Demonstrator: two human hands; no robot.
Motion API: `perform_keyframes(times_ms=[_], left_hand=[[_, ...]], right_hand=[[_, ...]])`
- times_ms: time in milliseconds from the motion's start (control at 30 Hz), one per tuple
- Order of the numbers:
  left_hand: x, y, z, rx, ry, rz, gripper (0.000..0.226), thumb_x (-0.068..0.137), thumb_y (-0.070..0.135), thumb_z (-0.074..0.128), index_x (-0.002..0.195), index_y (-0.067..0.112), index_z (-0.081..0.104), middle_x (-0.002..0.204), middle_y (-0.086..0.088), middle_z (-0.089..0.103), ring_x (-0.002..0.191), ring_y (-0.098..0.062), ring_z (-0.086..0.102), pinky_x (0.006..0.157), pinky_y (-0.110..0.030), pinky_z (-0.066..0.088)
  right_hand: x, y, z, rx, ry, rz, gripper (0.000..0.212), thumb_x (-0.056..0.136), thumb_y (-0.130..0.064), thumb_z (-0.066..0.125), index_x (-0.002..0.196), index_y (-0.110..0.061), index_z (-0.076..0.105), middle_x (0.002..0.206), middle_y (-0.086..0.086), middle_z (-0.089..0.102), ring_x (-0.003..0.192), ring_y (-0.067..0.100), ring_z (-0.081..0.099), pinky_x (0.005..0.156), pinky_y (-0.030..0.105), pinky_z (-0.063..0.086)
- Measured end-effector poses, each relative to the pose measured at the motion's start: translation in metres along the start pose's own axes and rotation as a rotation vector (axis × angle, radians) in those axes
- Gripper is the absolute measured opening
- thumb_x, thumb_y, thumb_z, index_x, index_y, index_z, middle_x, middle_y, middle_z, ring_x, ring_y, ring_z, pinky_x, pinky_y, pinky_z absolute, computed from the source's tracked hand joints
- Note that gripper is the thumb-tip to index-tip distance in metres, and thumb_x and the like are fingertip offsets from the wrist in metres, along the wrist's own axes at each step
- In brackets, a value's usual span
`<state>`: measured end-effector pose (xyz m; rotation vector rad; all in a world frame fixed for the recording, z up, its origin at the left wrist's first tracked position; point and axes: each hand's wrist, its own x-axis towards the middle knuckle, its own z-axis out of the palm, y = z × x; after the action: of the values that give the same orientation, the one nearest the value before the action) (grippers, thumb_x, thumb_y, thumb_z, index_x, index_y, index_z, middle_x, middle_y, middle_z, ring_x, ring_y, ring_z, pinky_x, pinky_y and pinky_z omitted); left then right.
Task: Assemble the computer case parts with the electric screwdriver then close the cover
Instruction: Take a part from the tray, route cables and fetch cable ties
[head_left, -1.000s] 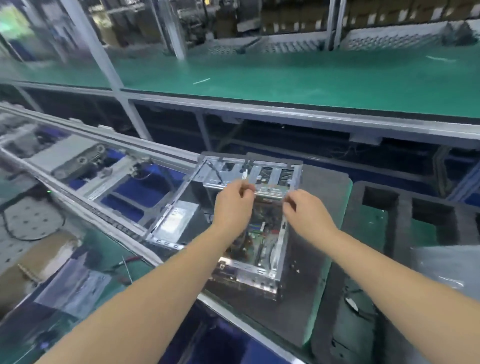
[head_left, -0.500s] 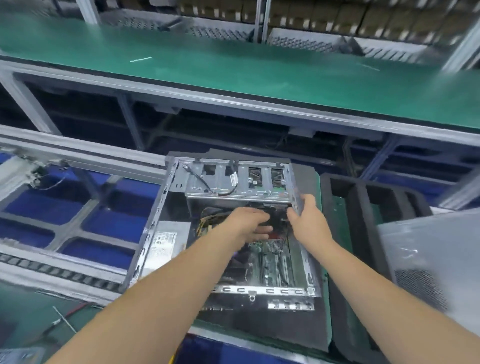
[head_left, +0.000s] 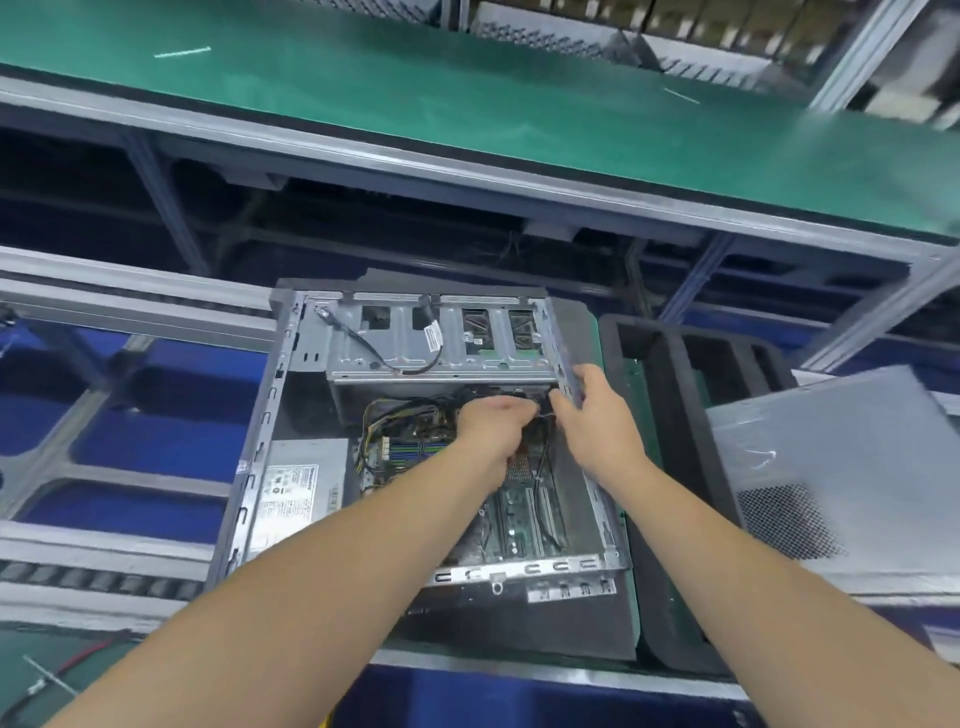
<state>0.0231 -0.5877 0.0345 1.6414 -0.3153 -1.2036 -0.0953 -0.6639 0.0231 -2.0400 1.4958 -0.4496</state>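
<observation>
Left hand inside computer case, grip curled nearly closed among cables just below drive cage; whether it pinches one, cannot tell. Right hand at case's right wall, thumb and fingers clamped on wall's top edge near drive cage. Case lies open on dark foam pad, motherboard and power supply exposed. Cover lies right of case, apart from it, past black foam tray.
</observation>
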Motion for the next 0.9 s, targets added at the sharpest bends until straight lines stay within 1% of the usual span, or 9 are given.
perform_keyframes(times_ms=[100, 167, 300, 400, 533, 633, 733, 833, 900], left_hand=[[0.001, -0.001, -0.005, 0.002, 0.017, -0.029, 0.011, 0.096, 0.024, 0.070, 0.087, 0.017, 0.070, 0.075, -0.005, 0.063, 0.054, -0.015, 0.051, 0.048, -0.023, 0.040], [0.000, -0.004, -0.013, 0.069, -0.031, -0.086, 0.017, 0.099, 0.022, 0.064, 0.090, 0.009, 0.064, 0.072, -0.008, 0.062, 0.043, -0.013, 0.055, 0.040, -0.021, 0.040], [0.001, -0.011, -0.017, 0.583, -0.254, -0.102, 0.026, 0.100, 0.021, 0.064, 0.103, -0.005, 0.062, 0.075, -0.015, 0.068, 0.047, -0.020, 0.061, 0.043, -0.027, 0.051], [0.006, -0.014, 0.001, 0.891, -0.305, -0.003, 0.033, 0.098, 0.033, 0.068, 0.091, 0.000, 0.065, 0.069, -0.014, 0.065, 0.049, -0.025, 0.056, 0.049, -0.029, 0.049], [0.010, -0.019, 0.026, 1.293, -0.334, 0.120, 0.040, 0.102, 0.040, 0.059, 0.103, 0.000, 0.067, 0.098, -0.019, 0.069, 0.100, -0.036, 0.069, 0.073, -0.035, 0.049], [0.008, 0.003, 0.029, 1.595, -0.313, 0.164, 0.038, 0.105, 0.032, 0.047, 0.104, 0.002, 0.071, 0.104, -0.014, 0.072, 0.103, -0.031, 0.069, 0.075, -0.030, 0.048], [0.004, 0.040, 0.044, 1.687, -0.153, 0.256, 0.020, 0.089, 0.018, 0.054, 0.077, 0.007, 0.067, 0.069, -0.001, 0.067, 0.076, -0.023, 0.071, 0.068, -0.030, 0.057], [-0.013, 0.062, 0.093, 1.746, 0.165, 0.400, 0.008, 0.087, 0.021, 0.054, 0.080, 0.017, 0.054, 0.085, -0.001, 0.063, 0.089, -0.028, 0.068, 0.071, -0.031, 0.044], [-0.023, 0.063, 0.137, 1.734, 0.266, 0.513, 0.015, 0.089, 0.020, 0.054, 0.076, 0.017, 0.050, 0.092, -0.007, 0.067, 0.086, -0.031, 0.065, 0.070, -0.032, 0.037]], right_hand=[[0.000, 0.001, 0.000, 0.016, 0.013, -0.012, 0.046, 0.106, -0.045, 0.051, 0.146, -0.023, 0.045, 0.129, 0.005, 0.066, 0.101, 0.023, 0.059, 0.080, 0.036, 0.044], [0.002, 0.001, 0.000, 0.043, 0.025, -0.005, 0.043, 0.108, -0.048, 0.045, 0.143, -0.023, 0.048, 0.126, 0.003, 0.067, 0.099, 0.021, 0.058, 0.081, 0.037, 0.045], [0.001, 0.000, 0.000, 0.061, 0.037, 0.003, 0.037, 0.111, -0.043, 0.034, 0.134, -0.022, 0.053, 0.113, 0.005, 0.069, 0.095, 0.026, 0.059, 0.080, 0.041, 0.048], [-0.002, -0.004, -0.004, 0.006, 0.035, -0.009, 0.034, 0.112, -0.038, 0.029, 0.127, -0.018, 0.053, 0.107, 0.009, 0.067, 0.091, 0.032, 0.058, 0.081, 0.045, 0.051], [-0.005, -0.004, -0.012, 0.014, -0.060, -0.026, 0.037, 0.113, -0.040, 0.028, 0.125, -0.017, 0.053, 0.107, 0.009, 0.067, 0.091, 0.031, 0.056, 0.078, 0.043, 0.047], [0.010, 0.036, -0.057, -0.069, -0.011, -0.057, 0.032, 0.112, -0.034, 0.032, 0.109, -0.014, 0.057, 0.099, 0.007, 0.067, 0.091, 0.034, 0.058, 0.071, 0.041, 0.044], [0.044, 0.105, -0.137, -0.331, 0.059, 0.037, 0.021, 0.104, -0.016, 0.043, 0.109, -0.009, 0.063, 0.105, 0.011, 0.068, 0.099, 0.037, 0.062, 0.074, 0.038, 0.046], [0.071, 0.177, -0.217, -0.525, 0.077, 0.144, 0.024, 0.096, -0.010, 0.051, 0.115, -0.006, 0.064, 0.118, 0.020, 0.067, 0.110, 0.040, 0.063, 0.088, 0.042, 0.051], [0.077, 0.225, -0.254, -0.657, 0.162, 0.175, 0.028, 0.097, -0.016, 0.053, 0.121, -0.004, 0.062, 0.125, 0.023, 0.063, 0.117, 0.042, 0.059, 0.095, 0.046, 0.049]])
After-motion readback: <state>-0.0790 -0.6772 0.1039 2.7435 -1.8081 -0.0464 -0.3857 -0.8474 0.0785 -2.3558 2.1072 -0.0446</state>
